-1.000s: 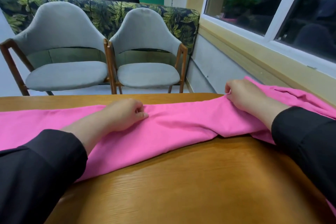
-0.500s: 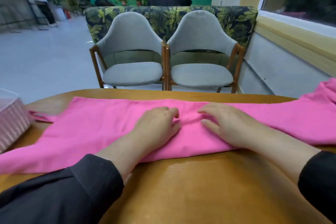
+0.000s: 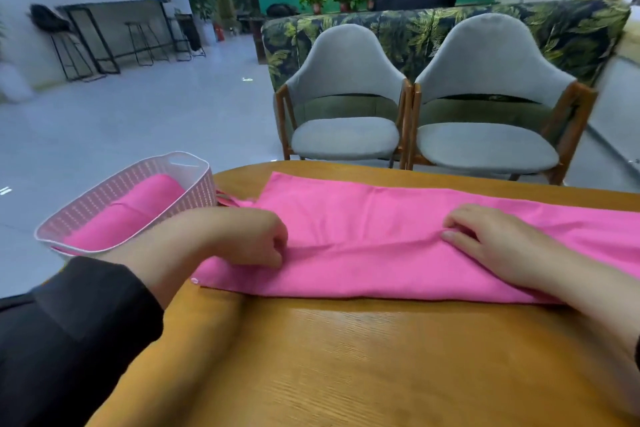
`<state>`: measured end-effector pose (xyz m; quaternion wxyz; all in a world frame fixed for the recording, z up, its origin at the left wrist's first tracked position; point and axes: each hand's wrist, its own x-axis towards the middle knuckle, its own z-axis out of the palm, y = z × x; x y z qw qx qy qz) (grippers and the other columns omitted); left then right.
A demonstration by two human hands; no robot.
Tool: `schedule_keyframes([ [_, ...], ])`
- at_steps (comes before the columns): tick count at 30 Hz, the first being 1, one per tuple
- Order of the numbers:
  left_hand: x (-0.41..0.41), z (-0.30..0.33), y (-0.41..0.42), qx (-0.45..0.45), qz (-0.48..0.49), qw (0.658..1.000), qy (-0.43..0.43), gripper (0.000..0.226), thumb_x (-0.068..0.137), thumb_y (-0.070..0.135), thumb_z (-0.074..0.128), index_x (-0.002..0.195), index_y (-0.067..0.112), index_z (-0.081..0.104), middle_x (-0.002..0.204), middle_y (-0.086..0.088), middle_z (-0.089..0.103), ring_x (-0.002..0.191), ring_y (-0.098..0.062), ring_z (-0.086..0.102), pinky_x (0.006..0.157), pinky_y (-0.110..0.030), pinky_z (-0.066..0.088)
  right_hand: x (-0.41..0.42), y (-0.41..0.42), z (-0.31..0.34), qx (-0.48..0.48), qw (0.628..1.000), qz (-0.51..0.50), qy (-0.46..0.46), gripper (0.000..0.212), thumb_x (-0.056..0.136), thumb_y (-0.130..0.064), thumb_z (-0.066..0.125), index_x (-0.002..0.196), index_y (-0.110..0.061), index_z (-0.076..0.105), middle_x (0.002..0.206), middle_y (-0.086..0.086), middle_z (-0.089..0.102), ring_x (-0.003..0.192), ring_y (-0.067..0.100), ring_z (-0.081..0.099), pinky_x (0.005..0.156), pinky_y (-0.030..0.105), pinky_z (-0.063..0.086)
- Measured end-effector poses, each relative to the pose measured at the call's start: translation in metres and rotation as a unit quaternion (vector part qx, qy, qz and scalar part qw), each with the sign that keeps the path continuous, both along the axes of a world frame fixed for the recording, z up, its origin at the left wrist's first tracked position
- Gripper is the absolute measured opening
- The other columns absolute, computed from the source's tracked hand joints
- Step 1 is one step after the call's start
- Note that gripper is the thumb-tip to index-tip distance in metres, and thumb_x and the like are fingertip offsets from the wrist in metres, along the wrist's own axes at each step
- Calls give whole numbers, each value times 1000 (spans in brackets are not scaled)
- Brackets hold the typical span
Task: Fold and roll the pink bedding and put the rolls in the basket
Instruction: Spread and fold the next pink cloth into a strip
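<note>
Two grey chairs (image 3: pixel 415 107) face a round wooden table (image 3: pixel 346 357), with a leaf-print partition (image 3: pixel 519 28) behind them. The pink bedding (image 3: pixel 381 246) lies folded in a long strip across the table. The left hand (image 3: pixel 242 239) pinches its fabric with curled fingers; the right hand (image 3: pixel 491 243) presses flat. One roll (image 3: pixel 138 208) sits in the basket (image 3: pixel 197 191) at the table's left edge.

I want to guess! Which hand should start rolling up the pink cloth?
Probably the left hand. It already pinches the pink cloth close to its short end beside the basket. The right hand rests mid-strip, handy for steadying.
</note>
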<state>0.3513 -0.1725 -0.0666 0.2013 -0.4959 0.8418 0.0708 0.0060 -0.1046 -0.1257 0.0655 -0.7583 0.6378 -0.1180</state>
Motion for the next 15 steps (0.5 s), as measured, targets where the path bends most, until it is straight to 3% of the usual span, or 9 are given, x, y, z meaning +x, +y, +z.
schedule_keyframes([
  [2,6,8,-13,-76,3,995,68,11,96,32,55,85,31,51,93,4,61,88,-21,58,76,-31,44,-3,0,5,-28,999,-20,-37,18,98,-42,46,92,-29,58,92,-14,59,87,8,56,74,29,39],
  [5,2,18,-45,-197,28,958,204,15,102,33,52,106,24,63,113,-9,67,103,-33,60,80,-34,44,-13,-11,19,-79,992,-59,-74,14,100,-40,48,96,-30,57,91,-11,61,85,14,56,73,37,43],
  [7,-8,19,-74,-233,23,952,200,20,101,34,52,110,19,64,113,-11,67,103,-35,60,80,-36,45,-22,-25,27,-80,991,-81,-69,13,101,-40,49,98,-30,57,91,-7,62,85,17,56,74,38,44],
  [9,-22,14,-102,-237,15,955,180,22,101,36,52,100,16,62,107,-12,66,93,-33,57,75,-37,43,-31,-39,28,-65,991,-105,-52,15,100,-43,49,96,-30,56,90,-6,63,84,18,57,73,38,43],
  [11,-32,-2,-130,-214,20,965,152,24,102,37,48,96,16,59,105,-11,65,86,-29,51,72,-35,40,-39,-52,26,-38,991,-125,-41,20,99,-48,49,93,-31,57,90,-6,64,84,16,58,73,38,44],
  [15,-37,-49,-159,-141,28,985,93,25,106,34,38,105,20,58,112,-7,63,94,-27,56,78,-33,38,-55,-58,22,93,988,-122,-19,25,97,-47,55,85,-30,68,84,-9,68,78,9,62,74,35,50],
])
